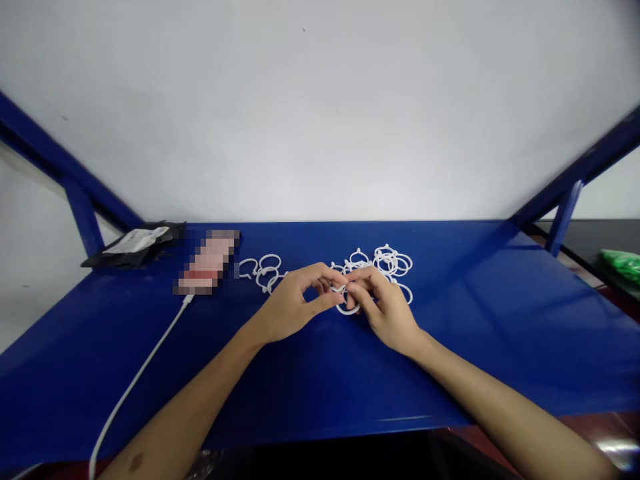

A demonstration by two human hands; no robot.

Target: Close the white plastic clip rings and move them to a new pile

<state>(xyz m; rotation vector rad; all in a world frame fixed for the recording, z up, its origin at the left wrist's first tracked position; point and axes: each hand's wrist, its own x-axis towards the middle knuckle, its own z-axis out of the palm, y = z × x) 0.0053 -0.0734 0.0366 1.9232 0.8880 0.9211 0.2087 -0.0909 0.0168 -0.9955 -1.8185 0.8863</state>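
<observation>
My left hand (290,303) and my right hand (390,312) meet over the middle of the blue table (310,387). Both pinch a thin white ring (349,313), which looks like a plastic curtain ring. Its lower curve hangs below my fingertips, while its top is partly hidden by them. Just behind my right hand lies a loose pile of similar white rings (404,265), some with small knobs. To the left of my left hand rest several more white rings (271,257), one of them with its loop unfastened.
A phone-like blurred object (207,263) lies at the left, with a white cable (145,373) running to the front edge. Beside it is a black packet (150,241) with a white label. Blue slanted bars (83,207) flank the table, and a pale wall (320,120) stands behind.
</observation>
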